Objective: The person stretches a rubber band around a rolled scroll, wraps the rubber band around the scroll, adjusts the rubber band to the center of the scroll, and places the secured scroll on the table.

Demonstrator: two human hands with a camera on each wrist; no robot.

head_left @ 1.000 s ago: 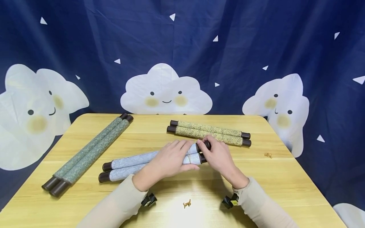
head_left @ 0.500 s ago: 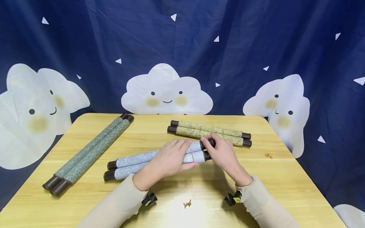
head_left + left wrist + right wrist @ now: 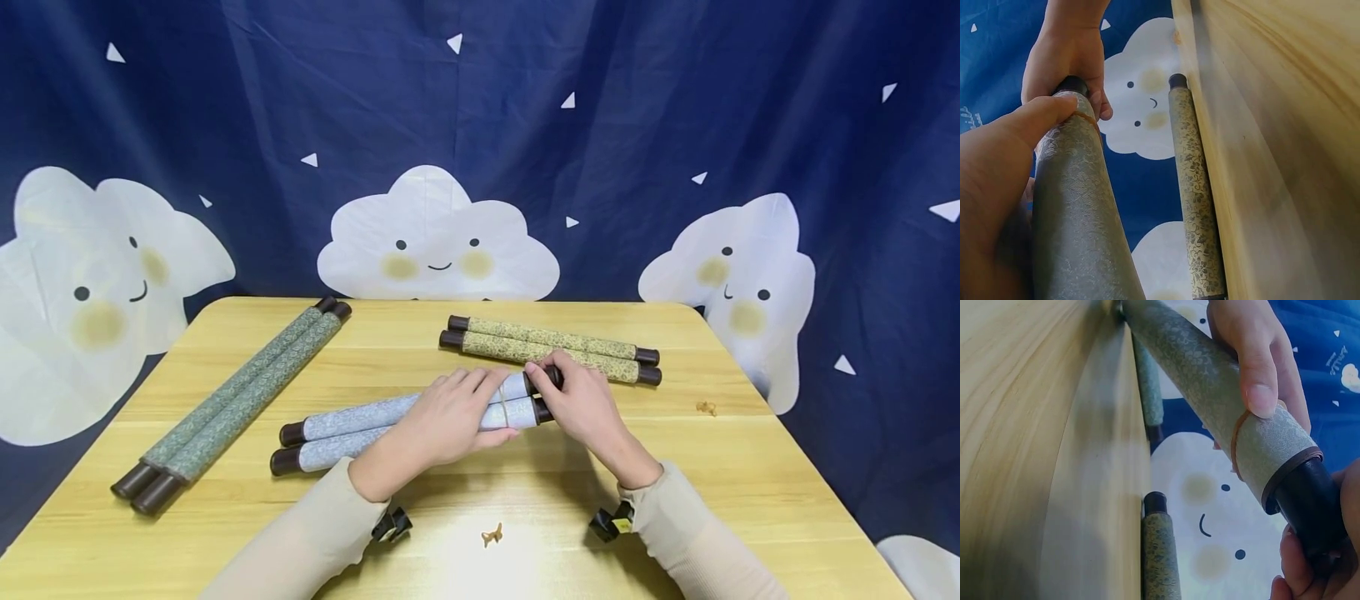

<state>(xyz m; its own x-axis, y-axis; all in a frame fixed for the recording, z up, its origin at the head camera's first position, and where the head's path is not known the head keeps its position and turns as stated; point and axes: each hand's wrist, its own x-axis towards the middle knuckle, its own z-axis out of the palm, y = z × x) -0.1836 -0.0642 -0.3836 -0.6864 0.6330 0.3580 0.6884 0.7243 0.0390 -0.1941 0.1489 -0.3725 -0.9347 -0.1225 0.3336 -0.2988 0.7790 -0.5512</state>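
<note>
A pair of light blue patterned scroll rolls (image 3: 360, 417) with dark brown end knobs lies side by side, slanting up to the right. My left hand (image 3: 446, 417) grips the rolls near their right end, its thumb along the front. A thin rubber band (image 3: 504, 405) circles both rolls there, beside the left fingers; in the right wrist view the left thumb touches the band (image 3: 1237, 447). My right hand (image 3: 585, 404) holds the dark end knobs (image 3: 1310, 503) at the right end, covering part of them.
A green scroll pair (image 3: 240, 400) lies slanted on the left of the wooden table (image 3: 420, 342). Behind my hands lies a yellow scroll pair (image 3: 551, 346). Small brown rubber bands lie in front (image 3: 492, 535) and at the right (image 3: 707, 408). A dark blue cloud curtain (image 3: 480, 100) hangs behind.
The blue rolls and my right hand have shifted slightly to the right, while my left hand has hardly moved. More of the rubber band shows beside the left fingers.
</note>
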